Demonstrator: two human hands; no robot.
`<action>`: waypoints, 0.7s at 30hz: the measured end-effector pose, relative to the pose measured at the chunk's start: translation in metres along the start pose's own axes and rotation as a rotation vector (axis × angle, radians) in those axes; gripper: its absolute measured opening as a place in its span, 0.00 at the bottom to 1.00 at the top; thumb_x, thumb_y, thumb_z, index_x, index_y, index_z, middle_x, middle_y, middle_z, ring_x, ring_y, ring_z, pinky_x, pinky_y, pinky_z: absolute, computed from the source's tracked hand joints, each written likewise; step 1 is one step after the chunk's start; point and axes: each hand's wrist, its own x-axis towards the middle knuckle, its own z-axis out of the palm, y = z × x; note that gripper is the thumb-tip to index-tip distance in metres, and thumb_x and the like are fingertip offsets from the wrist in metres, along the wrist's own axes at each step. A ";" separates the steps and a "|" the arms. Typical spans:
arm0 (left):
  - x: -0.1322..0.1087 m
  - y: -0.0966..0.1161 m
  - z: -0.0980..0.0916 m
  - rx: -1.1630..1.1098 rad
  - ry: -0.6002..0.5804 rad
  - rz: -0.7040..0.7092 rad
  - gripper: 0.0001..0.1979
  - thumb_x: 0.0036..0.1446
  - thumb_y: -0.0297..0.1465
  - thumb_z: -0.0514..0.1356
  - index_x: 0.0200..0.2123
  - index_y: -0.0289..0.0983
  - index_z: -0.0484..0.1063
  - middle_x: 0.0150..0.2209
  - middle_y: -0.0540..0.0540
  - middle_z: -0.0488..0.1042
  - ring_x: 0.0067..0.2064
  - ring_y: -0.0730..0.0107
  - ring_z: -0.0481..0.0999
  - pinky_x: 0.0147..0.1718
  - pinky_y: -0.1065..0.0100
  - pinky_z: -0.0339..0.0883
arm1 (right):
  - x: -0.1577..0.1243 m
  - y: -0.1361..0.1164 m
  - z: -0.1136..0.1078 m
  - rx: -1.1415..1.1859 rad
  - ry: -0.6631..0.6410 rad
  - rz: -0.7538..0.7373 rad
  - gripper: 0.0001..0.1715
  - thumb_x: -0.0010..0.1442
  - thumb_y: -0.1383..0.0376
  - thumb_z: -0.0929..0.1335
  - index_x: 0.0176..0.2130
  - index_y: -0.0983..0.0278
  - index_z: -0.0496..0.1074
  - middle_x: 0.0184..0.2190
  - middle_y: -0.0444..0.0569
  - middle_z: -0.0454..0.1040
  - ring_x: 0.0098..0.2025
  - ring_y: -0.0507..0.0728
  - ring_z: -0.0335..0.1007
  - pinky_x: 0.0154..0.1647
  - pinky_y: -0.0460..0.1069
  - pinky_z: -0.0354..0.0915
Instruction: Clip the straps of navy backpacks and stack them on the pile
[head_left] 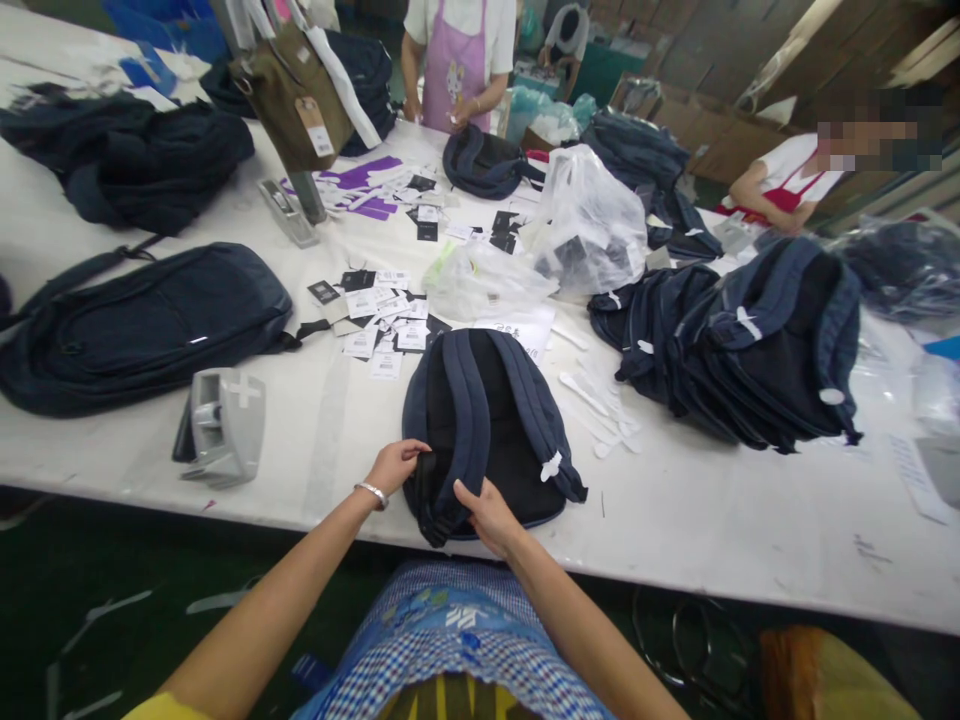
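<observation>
A navy backpack (517, 400) lies at the table's front edge before me, its black back panel and two shoulder straps facing up. My left hand (401, 467) pinches the black webbing at its left side. My right hand (487, 515) is closed round the lower part of the left shoulder strap (466, 420), thumb on top; its other fingers are partly hidden. A white paper band (551, 466) sits on the other shoulder strap. Just right of the backpack lie several loose white strips (600, 405). Black and white hang tags (386, 320) are spread behind it.
A grey tape dispenser (225, 425) stands left, before another navy backpack (150, 325). Stacked backpacks (750, 340) stand at right. Plastic bags (589, 225) and a metal post (306, 195) are farther back. Across the table, one person wears a purple apron (455, 65), another a red apron (799, 190).
</observation>
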 end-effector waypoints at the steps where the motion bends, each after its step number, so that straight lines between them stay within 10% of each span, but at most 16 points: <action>1: 0.001 -0.001 -0.001 -0.007 -0.024 0.000 0.14 0.44 0.32 0.57 0.35 0.34 0.76 0.33 0.43 0.81 0.37 0.60 0.80 0.39 0.61 0.73 | 0.002 0.006 -0.001 -0.001 0.047 -0.031 0.26 0.48 0.54 0.74 0.43 0.64 0.71 0.41 0.50 0.77 0.45 0.59 0.73 0.49 0.56 0.67; 7: 0.001 -0.001 -0.014 -0.030 -0.264 0.088 0.27 0.39 0.24 0.54 0.46 0.36 0.74 0.46 0.44 0.78 0.50 0.63 0.75 0.56 0.58 0.63 | 0.003 0.027 -0.006 0.076 0.186 -0.125 0.23 0.56 0.51 0.68 0.47 0.61 0.67 0.42 0.49 0.76 0.43 0.58 0.73 0.43 0.53 0.70; 21: -0.014 0.051 -0.019 0.757 -0.451 0.548 0.31 0.48 0.17 0.55 0.53 0.49 0.69 0.55 0.51 0.71 0.51 0.65 0.71 0.50 0.68 0.63 | 0.006 -0.007 -0.005 -0.045 0.144 -0.255 0.26 0.57 0.52 0.67 0.52 0.59 0.65 0.41 0.48 0.77 0.43 0.58 0.73 0.43 0.53 0.70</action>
